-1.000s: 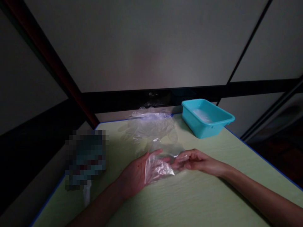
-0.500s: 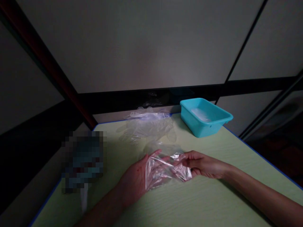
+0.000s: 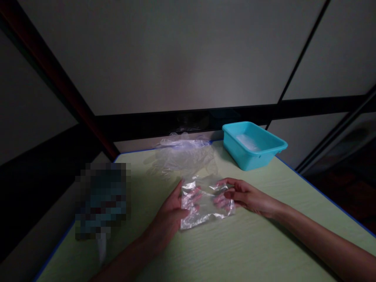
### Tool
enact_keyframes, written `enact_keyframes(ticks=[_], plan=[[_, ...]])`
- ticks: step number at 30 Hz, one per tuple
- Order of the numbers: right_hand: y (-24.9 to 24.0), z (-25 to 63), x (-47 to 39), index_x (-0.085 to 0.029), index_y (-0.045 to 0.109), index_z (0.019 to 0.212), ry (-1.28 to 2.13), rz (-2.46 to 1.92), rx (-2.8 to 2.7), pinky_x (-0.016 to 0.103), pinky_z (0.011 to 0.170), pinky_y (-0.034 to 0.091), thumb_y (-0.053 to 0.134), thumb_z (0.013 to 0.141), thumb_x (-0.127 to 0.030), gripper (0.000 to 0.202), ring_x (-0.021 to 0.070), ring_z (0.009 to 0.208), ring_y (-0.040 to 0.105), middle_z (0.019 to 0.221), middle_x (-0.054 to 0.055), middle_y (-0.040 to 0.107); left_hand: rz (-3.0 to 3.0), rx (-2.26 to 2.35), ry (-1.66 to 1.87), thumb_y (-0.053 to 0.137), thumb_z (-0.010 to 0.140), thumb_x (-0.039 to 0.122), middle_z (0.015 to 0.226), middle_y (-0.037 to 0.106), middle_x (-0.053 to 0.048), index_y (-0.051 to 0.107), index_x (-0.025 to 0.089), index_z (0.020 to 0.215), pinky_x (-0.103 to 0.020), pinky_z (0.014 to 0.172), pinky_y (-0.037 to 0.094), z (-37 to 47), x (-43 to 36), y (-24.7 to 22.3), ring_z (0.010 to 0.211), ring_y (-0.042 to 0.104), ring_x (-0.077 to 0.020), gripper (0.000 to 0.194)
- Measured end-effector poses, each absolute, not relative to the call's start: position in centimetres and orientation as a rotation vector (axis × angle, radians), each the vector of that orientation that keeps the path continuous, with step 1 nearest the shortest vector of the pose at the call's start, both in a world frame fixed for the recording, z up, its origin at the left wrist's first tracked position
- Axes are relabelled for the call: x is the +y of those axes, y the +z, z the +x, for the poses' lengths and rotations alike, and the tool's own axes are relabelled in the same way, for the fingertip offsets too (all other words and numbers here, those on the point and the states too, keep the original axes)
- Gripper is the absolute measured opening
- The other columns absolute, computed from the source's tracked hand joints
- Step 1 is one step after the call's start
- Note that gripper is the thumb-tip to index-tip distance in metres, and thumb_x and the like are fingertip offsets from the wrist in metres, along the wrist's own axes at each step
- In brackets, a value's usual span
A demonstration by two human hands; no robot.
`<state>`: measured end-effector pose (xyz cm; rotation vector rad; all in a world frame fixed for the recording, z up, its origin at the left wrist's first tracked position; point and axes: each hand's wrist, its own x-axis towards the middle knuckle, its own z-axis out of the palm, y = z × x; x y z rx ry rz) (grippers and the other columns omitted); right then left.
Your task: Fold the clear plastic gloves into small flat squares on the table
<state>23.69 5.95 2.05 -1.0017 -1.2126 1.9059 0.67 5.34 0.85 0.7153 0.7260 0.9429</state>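
A folded clear plastic glove or sheet (image 3: 207,203) is stretched flat between both hands, above the table near its middle. My left hand (image 3: 176,211) grips its left edge, thumb on top, with the fingers showing through from beneath. At the right edge, my right hand (image 3: 239,196) pinches the plastic between thumb and fingers, and some fingertips show through it. Just beyond the hands lies a loose pile of clear plastic gloves (image 3: 185,154), spread near the table's back edge.
A turquoise basket (image 3: 249,156) with some clear plastic inside stands at the back right of the pale green table (image 3: 235,254). At the left lies a pixelated item (image 3: 102,199) with a white strip. Wall panels rise behind.
My left thumb has closed down onto the plastic, where the hand was open under it before. The plastic is now spread flatter and squarer, and my right hand has shifted slightly up.
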Motion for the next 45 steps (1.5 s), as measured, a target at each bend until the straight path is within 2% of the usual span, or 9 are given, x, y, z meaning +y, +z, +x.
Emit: enact_keyframes(ticks=[5,11,16,19,27,35,39,42,45], plan=[[1.6,23.6,6.0,-0.015,0.040,0.112,1.844,-0.967,-1.265,0.033,0.077,0.048,0.057,0.082,-0.024,0.036,0.0162,0.084,0.064,0.093,0.010,0.066,0.715,0.695,0.911,0.063,0.056,0.001,0.126,0.052,-0.009,0.018,0.024,0.139,-0.038,0.092,0.037,0.6,5.1,1.0,0.121,0.039,-0.0307,0.097],[1.2,23.5,5.9,-0.015,0.039,0.113,1.843,-0.937,-1.358,0.031,0.074,0.048,0.057,0.081,-0.026,0.038,0.0167,0.086,0.063,0.091,0.009,0.065,0.710,0.665,0.870,0.061,0.052,0.000,0.123,0.053,-0.008,0.035,0.024,0.130,-0.035,0.084,0.043,1.2,4.4,1.3,0.119,0.041,-0.0316,0.086],[1.1,23.4,5.7,-0.017,0.037,0.114,1.872,-0.902,-1.357,0.034,0.078,0.047,0.058,0.080,-0.027,0.041,0.0166,0.088,0.063,0.091,0.007,0.065,0.751,0.662,0.884,0.062,0.056,0.001,0.124,0.051,-0.007,0.038,0.025,0.128,-0.035,0.089,0.039,1.1,3.2,1.0,0.121,0.038,-0.0301,0.080],[0.9,23.3,5.6,-0.018,0.037,0.114,1.867,-0.892,-1.372,0.035,0.080,0.047,0.060,0.079,-0.029,0.043,0.0175,0.090,0.063,0.092,0.007,0.065,0.803,0.649,0.933,0.068,0.057,0.008,0.129,0.047,-0.008,0.033,0.026,0.132,-0.036,0.092,0.036,0.8,2.9,0.1,0.123,0.035,-0.0309,0.085],[0.5,23.0,5.5,-0.016,0.037,0.113,1.830,-0.841,-1.437,0.029,0.072,0.047,0.062,0.076,-0.022,0.045,0.0155,0.081,0.064,0.083,0.004,0.065,0.948,0.584,0.798,0.069,0.067,0.017,0.143,0.028,-0.010,-0.002,0.028,0.140,-0.036,0.098,0.028,0.4,2.6,-0.6,0.130,0.024,-0.0261,0.103],[0.7,22.9,5.7,-0.017,0.035,0.110,1.789,-0.875,-1.449,0.023,0.066,0.045,0.067,0.069,-0.016,0.052,0.0113,0.077,0.061,0.087,0.003,0.061,1.034,0.625,0.921,0.066,0.070,0.012,0.145,0.025,-0.005,0.005,0.031,0.140,-0.035,0.100,0.028,-0.1,2.2,-0.1,0.130,0.024,-0.0264,0.095],[1.3,22.9,5.6,-0.017,0.036,0.110,1.662,-0.911,-1.559,0.022,0.060,0.041,0.063,0.073,-0.017,0.047,0.0097,0.072,0.057,0.091,0.005,0.061,1.096,0.760,1.011,0.066,0.074,0.017,0.146,0.019,-0.008,-0.003,0.026,0.140,-0.032,0.099,0.029,-0.1,2.3,0.3,0.130,0.024,-0.0263,0.096],[1.5,22.9,5.4,-0.016,0.037,0.110,1.607,-0.905,-1.582,0.020,0.055,0.038,0.061,0.075,-0.018,0.042,0.0088,0.065,0.054,0.080,0.001,0.059,1.159,0.845,1.103,0.067,0.074,0.025,0.147,0.016,-0.011,-0.007,0.025,0.140,-0.029,0.097,0.033,-0.1,2.7,0.2,0.131,0.021,-0.0259,0.099],[1.5,22.9,5.3,-0.016,0.036,0.110,1.633,-0.882,-1.543,0.021,0.060,0.041,0.061,0.075,-0.018,0.043,0.0099,0.071,0.057,0.079,0.000,0.057,1.208,0.896,1.158,0.066,0.074,0.030,0.148,0.011,-0.012,-0.008,0.026,0.140,-0.030,0.096,0.034,0.0,2.9,0.1,0.131,0.022,-0.0265,0.099]])
